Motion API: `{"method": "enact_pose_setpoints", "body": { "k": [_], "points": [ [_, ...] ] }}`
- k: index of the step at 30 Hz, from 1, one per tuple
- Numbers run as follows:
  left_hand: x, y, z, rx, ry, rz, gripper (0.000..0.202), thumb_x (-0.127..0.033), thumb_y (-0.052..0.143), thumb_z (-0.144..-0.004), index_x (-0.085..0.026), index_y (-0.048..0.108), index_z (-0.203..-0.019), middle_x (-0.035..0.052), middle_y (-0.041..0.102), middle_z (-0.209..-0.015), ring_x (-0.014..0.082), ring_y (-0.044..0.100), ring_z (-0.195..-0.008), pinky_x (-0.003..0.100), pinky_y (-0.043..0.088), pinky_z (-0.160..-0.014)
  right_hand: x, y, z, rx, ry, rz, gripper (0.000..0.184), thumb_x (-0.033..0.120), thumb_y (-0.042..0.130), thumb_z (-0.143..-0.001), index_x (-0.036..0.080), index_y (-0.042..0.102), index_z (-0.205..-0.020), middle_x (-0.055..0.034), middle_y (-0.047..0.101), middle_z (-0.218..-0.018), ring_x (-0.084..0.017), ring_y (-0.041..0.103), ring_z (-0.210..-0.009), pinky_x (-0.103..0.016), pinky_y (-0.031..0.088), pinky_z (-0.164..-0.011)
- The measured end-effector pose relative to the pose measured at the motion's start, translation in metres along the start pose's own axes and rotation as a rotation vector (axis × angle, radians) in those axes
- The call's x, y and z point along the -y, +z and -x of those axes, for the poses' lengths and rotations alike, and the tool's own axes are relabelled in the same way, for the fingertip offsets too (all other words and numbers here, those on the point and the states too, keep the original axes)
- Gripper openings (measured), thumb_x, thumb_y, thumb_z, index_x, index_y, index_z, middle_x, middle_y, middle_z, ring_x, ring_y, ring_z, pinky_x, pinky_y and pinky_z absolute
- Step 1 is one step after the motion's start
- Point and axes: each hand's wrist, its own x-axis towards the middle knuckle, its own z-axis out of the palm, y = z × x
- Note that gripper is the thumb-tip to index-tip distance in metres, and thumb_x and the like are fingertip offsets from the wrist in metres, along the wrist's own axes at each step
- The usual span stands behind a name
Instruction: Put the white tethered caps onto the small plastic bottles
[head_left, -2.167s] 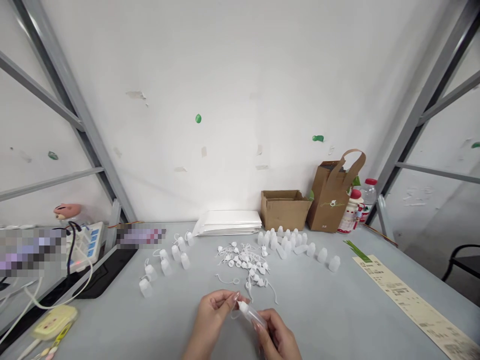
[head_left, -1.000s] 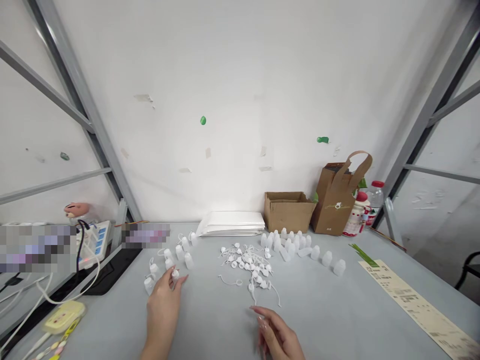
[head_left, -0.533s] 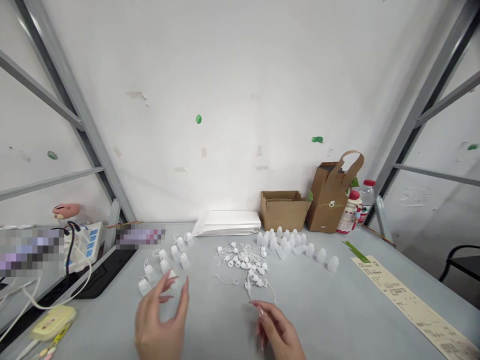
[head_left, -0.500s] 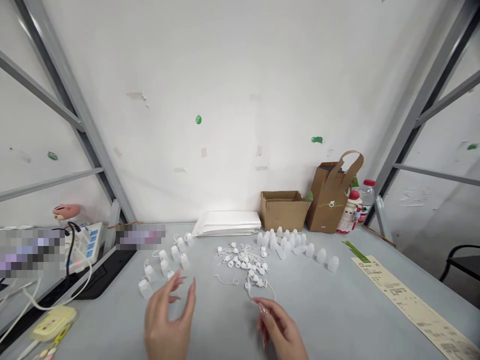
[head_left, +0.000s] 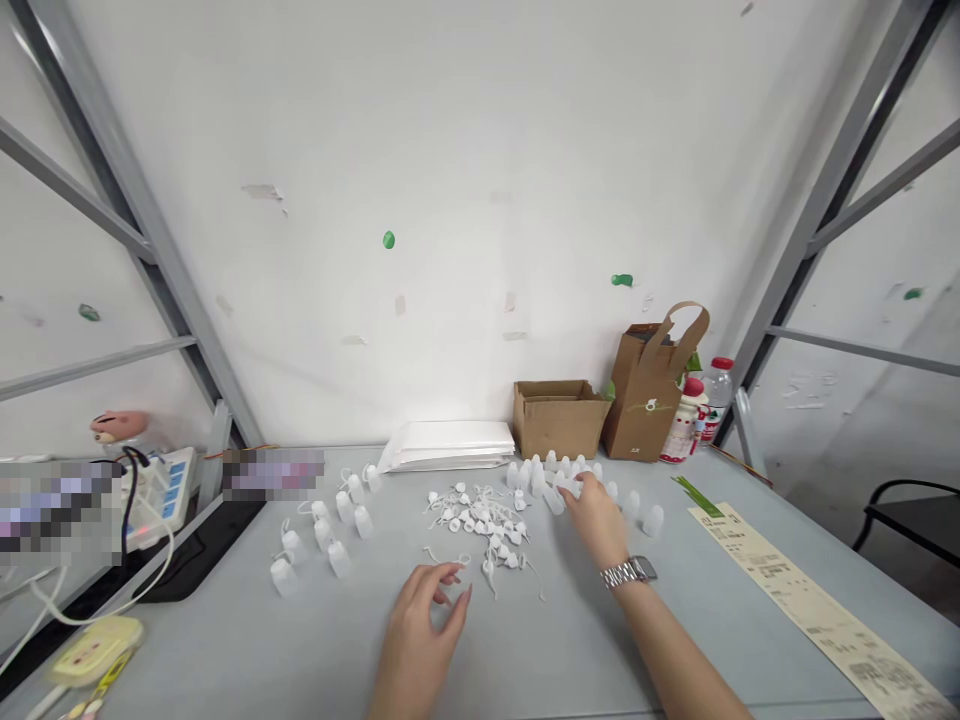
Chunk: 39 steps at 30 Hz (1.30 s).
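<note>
My left hand (head_left: 427, 625) hovers over the front middle of the table, fingers curved and apart, holding nothing. Just beyond it lies a white cord loop (head_left: 463, 559). A pile of small white caps with cords (head_left: 480, 512) spreads across the middle. My right hand (head_left: 598, 518), with a metal watch on its wrist, reaches into a group of small translucent white bottles (head_left: 538, 478). Its thumb and fingers close on one bottle there, mostly hidden by the hand. On the left, several capped bottles (head_left: 339, 560) stand in slanting rows, some with cord loops showing.
White flat packets (head_left: 446, 446), an open cardboard box (head_left: 562, 425) and a brown paper bag (head_left: 637, 410) line the wall. Drink bottles (head_left: 682, 425) stand beside the bag. A long printed paper strip (head_left: 802, 600) lies right. A power strip (head_left: 169, 495) with cables sits left.
My right hand has moved from the caps to the bottles farther back on the right. My left hand has shifted right, away from the capped bottles, leaving the front one in plain view.
</note>
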Motion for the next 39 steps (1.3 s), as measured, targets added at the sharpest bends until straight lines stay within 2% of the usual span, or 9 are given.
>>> {"method": "enact_pose_setpoints", "body": {
  "k": [11, 17, 19, 24, 26, 29, 32, 36, 39],
  "points": [
    [0.002, 0.009, -0.020, 0.065, -0.025, -0.274, 0.032, -0.025, 0.050, -0.075, -0.016, 0.061, -0.105, 0.0109, 0.058, -0.096, 0.0274, 0.054, -0.095, 0.040, 0.044, -0.082, -0.010, 0.009, -0.002, -0.029, -0.066, -0.060, 0.020, 0.028, 0.046, -0.081, 0.014, 0.055, -0.093, -0.0112, 0.062, -0.083, -0.026, 0.061, -0.070, -0.033, 0.041, -0.057],
    [-0.001, 0.016, -0.029, 0.066, 0.085, -0.297, 0.020, -0.012, 0.045, -0.076, -0.019, 0.064, -0.077, 0.0074, 0.060, -0.087, 0.0235, 0.054, -0.087, 0.036, 0.043, -0.076, 0.004, -0.011, 0.035, -0.204, -0.138, -0.214, 0.024, 0.038, 0.046, -0.081, 0.017, 0.048, -0.091, -0.0122, 0.052, -0.100, -0.019, 0.056, -0.071, -0.032, 0.046, -0.064],
    [0.000, 0.017, -0.030, 0.068, 0.105, -0.276, 0.021, -0.010, 0.043, -0.076, -0.019, 0.062, -0.072, 0.0063, 0.062, -0.082, 0.0230, 0.055, -0.084, 0.036, 0.043, -0.074, 0.011, -0.016, 0.058, -0.232, -0.197, -0.419, 0.023, 0.041, 0.046, -0.081, 0.019, 0.047, -0.088, -0.0108, 0.052, -0.101, -0.017, 0.056, -0.071, -0.031, 0.047, -0.065],
    [0.005, 0.016, -0.029, 0.065, 0.076, -0.195, 0.018, -0.012, 0.045, -0.075, -0.019, 0.060, -0.070, 0.0062, 0.065, -0.077, 0.0239, 0.056, -0.082, 0.037, 0.042, -0.074, 0.028, -0.003, 0.114, 0.241, -0.118, -0.977, 0.024, 0.046, 0.046, -0.084, 0.022, 0.044, -0.081, -0.0001, 0.055, -0.071, -0.013, 0.056, -0.052, -0.022, 0.042, -0.043],
    [0.005, 0.015, -0.029, 0.059, 0.052, -0.166, 0.017, -0.014, 0.046, -0.076, -0.019, 0.061, -0.070, 0.0064, 0.065, -0.077, 0.0241, 0.057, -0.082, 0.037, 0.042, -0.075, 0.034, 0.010, 0.129, 0.301, -0.087, -1.105, 0.026, 0.047, 0.048, -0.083, 0.022, 0.048, -0.089, 0.0000, 0.056, -0.072, -0.012, 0.054, -0.051, -0.020, 0.038, -0.037],
    [0.003, 0.013, -0.028, 0.046, -0.034, -0.009, 0.014, -0.021, 0.049, -0.075, -0.019, 0.062, -0.071, 0.0067, 0.067, -0.079, 0.0241, 0.059, -0.082, 0.037, 0.042, -0.076, 0.039, 0.033, 0.144, 0.260, -0.034, -1.207, 0.033, 0.049, 0.053, -0.079, 0.021, 0.053, -0.097, 0.0014, 0.053, -0.069, -0.011, 0.049, -0.047, -0.021, 0.039, -0.037],
    [-0.002, 0.009, -0.026, 0.067, -0.197, 0.343, 0.012, -0.029, 0.057, -0.071, -0.019, 0.063, -0.068, 0.0072, 0.070, -0.080, 0.0241, 0.061, -0.083, 0.036, 0.044, -0.076, 0.039, 0.051, 0.151, 0.226, -0.041, -1.224, 0.040, 0.051, 0.053, -0.077, 0.020, 0.057, -0.103, -0.0009, 0.056, -0.070, -0.013, 0.050, -0.051, -0.023, 0.043, -0.043],
    [-0.010, 0.004, -0.019, 0.135, -0.376, 0.786, 0.019, -0.035, 0.068, -0.061, -0.018, 0.062, -0.064, 0.0068, 0.072, -0.078, 0.0225, 0.063, -0.081, 0.031, 0.046, -0.076, 0.034, 0.062, 0.152, 0.176, -0.136, -1.144, 0.034, 0.050, 0.057, -0.075, 0.020, 0.067, -0.089, -0.0030, 0.059, -0.071, -0.015, 0.052, -0.057, -0.023, 0.045, -0.051],
    [-0.016, 0.001, -0.014, 0.174, -0.425, 0.898, 0.021, -0.036, 0.071, -0.059, -0.017, 0.062, -0.063, 0.0055, 0.072, -0.075, 0.0201, 0.063, -0.079, 0.029, 0.046, -0.074, 0.031, 0.065, 0.153, 0.182, -0.114, -1.124, 0.035, 0.050, 0.056, -0.076, 0.020, 0.067, -0.088, -0.0018, 0.058, -0.064, -0.014, 0.050, -0.054, -0.023, 0.044, -0.049]
  ]
}}
